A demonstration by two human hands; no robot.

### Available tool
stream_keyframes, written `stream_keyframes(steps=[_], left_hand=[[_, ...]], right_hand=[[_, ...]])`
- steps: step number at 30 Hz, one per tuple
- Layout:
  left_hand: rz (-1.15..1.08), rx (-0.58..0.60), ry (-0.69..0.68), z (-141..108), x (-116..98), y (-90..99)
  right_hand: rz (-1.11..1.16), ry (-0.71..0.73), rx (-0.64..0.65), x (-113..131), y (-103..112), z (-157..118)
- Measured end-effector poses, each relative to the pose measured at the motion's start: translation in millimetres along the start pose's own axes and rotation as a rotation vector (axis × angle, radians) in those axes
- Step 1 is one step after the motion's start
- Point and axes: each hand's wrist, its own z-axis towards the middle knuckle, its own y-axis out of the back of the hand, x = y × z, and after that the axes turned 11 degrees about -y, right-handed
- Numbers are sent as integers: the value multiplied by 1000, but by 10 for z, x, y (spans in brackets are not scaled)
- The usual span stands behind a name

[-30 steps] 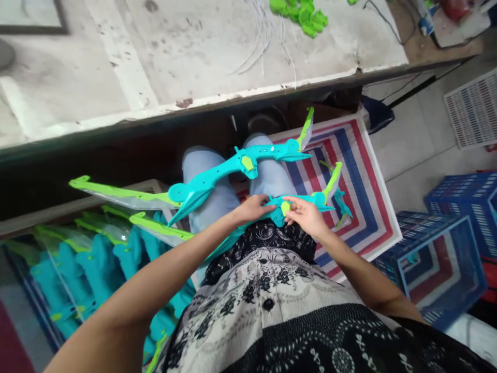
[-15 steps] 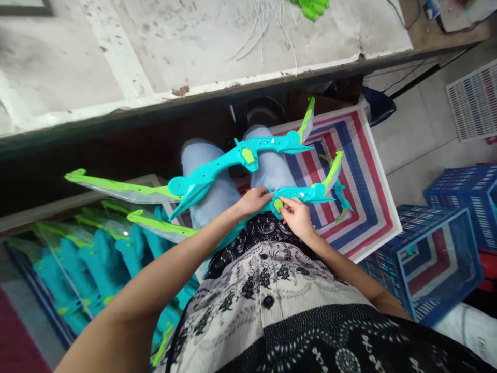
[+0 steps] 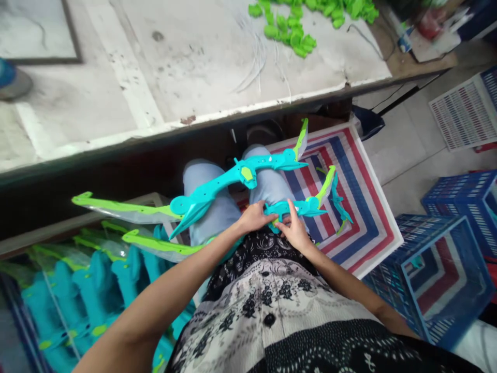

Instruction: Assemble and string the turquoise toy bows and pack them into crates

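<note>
Two turquoise toy bows with lime-green limb tips lie across my lap. The farther toy bow (image 3: 213,189) rests over both knees, a lime hexagonal piece (image 3: 246,174) set in its middle. The nearer toy bow (image 3: 305,208) lies close against my waist, partly covered by my arm. My left hand (image 3: 255,217) is closed on its middle, with the thumb reaching over it. My right hand (image 3: 294,228) grips the same middle from the other side, index finger lying along the bow. Their fingertips meet around its centre and mostly hide the green piece there.
Ahead stands a worn white worktable (image 3: 186,62) with a heap of green plastic parts (image 3: 295,33) and thin white strands (image 3: 254,62). More turquoise bows (image 3: 97,280) stack at my left. At right are a striped-lined box (image 3: 373,228) and blue crates (image 3: 427,305).
The view has shifted, showing more of the tabletop. My left thumb has moved over the nearer bow's centre, and my right index finger has straightened along it. The farther bow stays on my knees.
</note>
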Motion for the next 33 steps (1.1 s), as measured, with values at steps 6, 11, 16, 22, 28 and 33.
stream_keyframes(steps=[6, 11, 16, 22, 28, 33], left_hand=[[-81, -59, -53, -84, 78, 102], [-169, -112, -58, -245, 219, 401], [77, -239, -54, -473, 292, 389], [511, -584, -248, -900, 256, -107], [719, -594, -184, -864, 274, -241], [770, -572, -113, -734, 279, -180]], right_hand=[[-231, 247, 0, 88, -20, 70], [-431, 445, 73, 520, 53, 220], [-589, 728, -50, 961, 328, 607], [-807, 857, -146, 1139, 222, 1039], [-907, 915, -125, 1285, -90, 1244], [-929, 867, -136, 1357, -121, 1262]])
